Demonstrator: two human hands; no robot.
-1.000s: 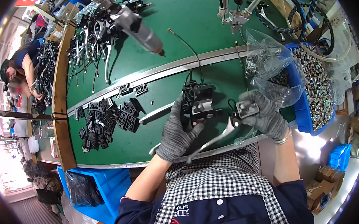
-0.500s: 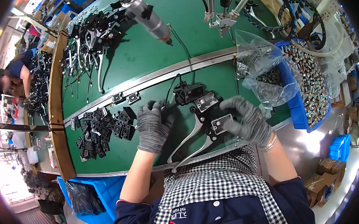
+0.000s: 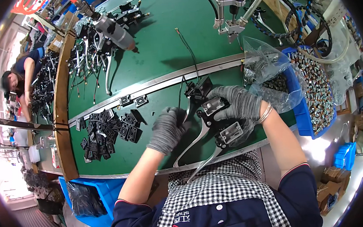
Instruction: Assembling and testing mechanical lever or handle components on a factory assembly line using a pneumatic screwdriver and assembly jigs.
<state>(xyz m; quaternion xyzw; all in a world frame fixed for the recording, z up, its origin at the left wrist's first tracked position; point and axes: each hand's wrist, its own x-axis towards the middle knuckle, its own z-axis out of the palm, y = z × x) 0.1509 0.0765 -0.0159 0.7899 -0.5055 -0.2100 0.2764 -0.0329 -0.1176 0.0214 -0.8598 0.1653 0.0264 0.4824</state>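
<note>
Three brake levers with black reservoir bodies lie side by side in front of me. My left hand, in a grey knit glove, is closed round the silver lever of the upper brake lever, which has a black lid tilted up at its body. My right hand, also gloved, curls in from the right. Its fingers reach the upper body, and its thumb lies beside the open reservoir of the middle brake lever; which one it grips is partly hidden. The lower brake lever lies untouched, its reservoir open and lever tip over the table edge.
Black reservoir lids are piled at left. A metal rail crosses the green table. A power screwdriver and a clamp fixture hang above. At right stands a blue bin of small metal parts; a co-worker is at far left.
My right hand has moved up and left from the lower brake lever to the upper two. My left hand has moved right onto the upper lever, which has turned. The screwdriver has swung left.
</note>
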